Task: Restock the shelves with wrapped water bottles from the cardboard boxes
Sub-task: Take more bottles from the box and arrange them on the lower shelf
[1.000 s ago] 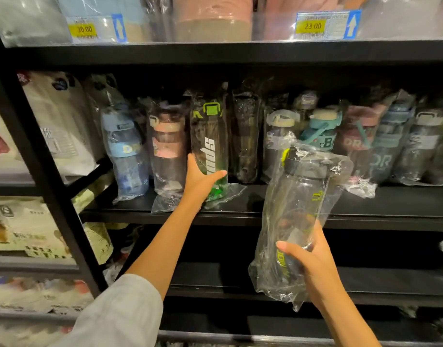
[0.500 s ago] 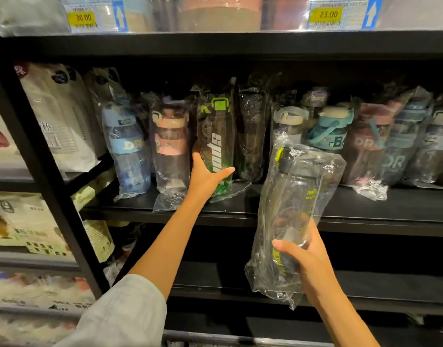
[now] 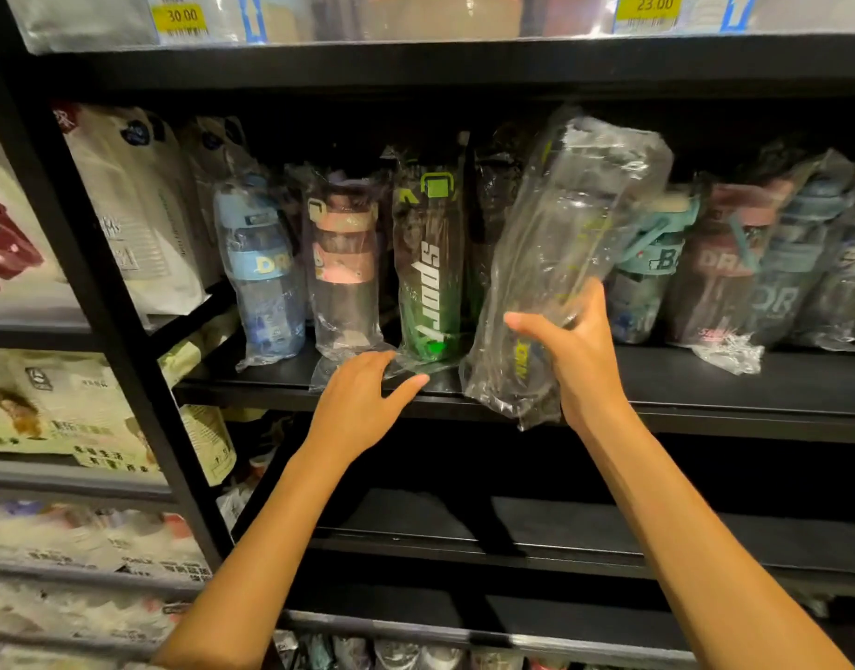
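The wrapped clear water bottle [image 3: 568,263], a transparent body with yellow-green lettering inside a loose crinkled plastic bag, is leaning top-right over the front edge of the middle shelf [image 3: 706,394], its bag tail hanging just below that edge. The right hand [image 3: 577,360] is gripping its lower part, thumb across the front and fingers curled behind. Compared with half a second ago, the bottle is sitting higher, now at shelf level in front of the standing row, and the left hand [image 3: 362,403], then clasping the green "sport" bottle [image 3: 427,263], is hovering with relaxed, spread fingers at the shelf edge, fingertips by the bag ends lying there. From left to right the row is showing white pouches [image 3: 135,210], a blue bottle [image 3: 263,268], a pink-banded bottle [image 3: 343,263], the green "sport" bottle, a dark bottle [image 3: 493,205] partly hidden behind the held one, a teal-handled bottle [image 3: 650,263] and further wrapped bottles. Yellow price tags reading 30.00 [image 3: 181,16] and 23.00 [image 3: 650,4] are hanging on the shelf above.
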A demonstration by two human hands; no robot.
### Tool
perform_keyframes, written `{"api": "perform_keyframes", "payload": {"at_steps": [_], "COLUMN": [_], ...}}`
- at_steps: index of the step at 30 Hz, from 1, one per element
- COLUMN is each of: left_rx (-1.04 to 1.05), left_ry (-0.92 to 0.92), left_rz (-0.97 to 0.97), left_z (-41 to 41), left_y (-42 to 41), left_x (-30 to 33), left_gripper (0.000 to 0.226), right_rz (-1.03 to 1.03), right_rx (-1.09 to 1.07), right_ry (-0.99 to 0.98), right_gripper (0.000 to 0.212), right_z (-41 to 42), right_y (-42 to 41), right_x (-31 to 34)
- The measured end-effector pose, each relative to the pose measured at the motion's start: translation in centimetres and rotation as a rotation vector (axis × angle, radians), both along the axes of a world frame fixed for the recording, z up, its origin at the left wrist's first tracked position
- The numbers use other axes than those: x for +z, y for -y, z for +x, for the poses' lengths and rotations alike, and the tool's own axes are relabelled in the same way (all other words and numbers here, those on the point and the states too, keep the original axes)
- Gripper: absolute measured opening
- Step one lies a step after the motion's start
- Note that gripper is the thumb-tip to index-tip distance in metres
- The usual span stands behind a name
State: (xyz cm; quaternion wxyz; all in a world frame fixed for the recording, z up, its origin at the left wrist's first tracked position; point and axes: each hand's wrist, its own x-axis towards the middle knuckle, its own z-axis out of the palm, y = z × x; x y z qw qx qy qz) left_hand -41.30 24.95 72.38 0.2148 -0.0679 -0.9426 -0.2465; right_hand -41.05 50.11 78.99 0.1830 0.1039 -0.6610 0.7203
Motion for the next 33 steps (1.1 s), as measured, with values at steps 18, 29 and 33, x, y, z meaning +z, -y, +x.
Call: {"api": "perform_keyframes", "payload": {"at_steps": [18, 29, 33], "left_rx": [-0.059, -0.059, -0.057], "left_ry": [-0.054, -0.043, -0.007], "left_rz": [-0.375, -0.377, -0.381], "left_z": [0.0, 0.0, 0.3], "left_y": [2.0, 2.0, 1.8], "left_x": [-2.3, -2.3, -2.0], "left_gripper": [0.084, 0.085, 0.084], "right_rz": [0.216, 0.428, 0.489], "right_rx": [-0.108, -0.148, -0.14], "right_ry": [0.177, 0.198, 0.235], "right_gripper": [0.072, 0.078, 0.104], "right_z": [-8.9, -8.5, -7.1], "right_y": [2.5, 2.0, 1.3], "right_x": [-1.5, -1.0, -0.2]}}
